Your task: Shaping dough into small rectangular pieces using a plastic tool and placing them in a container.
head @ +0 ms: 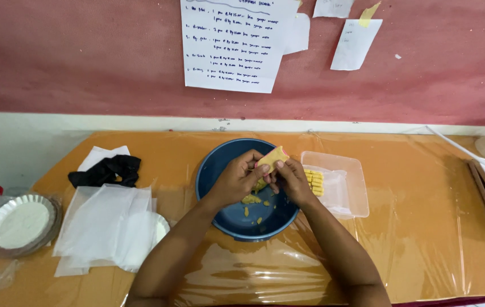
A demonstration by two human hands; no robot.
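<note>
I see both hands meeting over the blue bowl (pixel 214 170), which sits mid-table on the plastic-covered orange table (pixel 413 227). My left hand (pixel 236 181) and right hand (pixel 292 179) are closed together on a pale yellow block (pixel 272 156), fingertips pinching it from both sides, tilted up above the bowl. Yellow crumbs (pixel 251 199) lie in the bowl below. Just right sits a clear plastic tray (pixel 349 170) holding small yellow pieces (pixel 314 182); white sheets (pixel 111 224) lie well to the left
</note>
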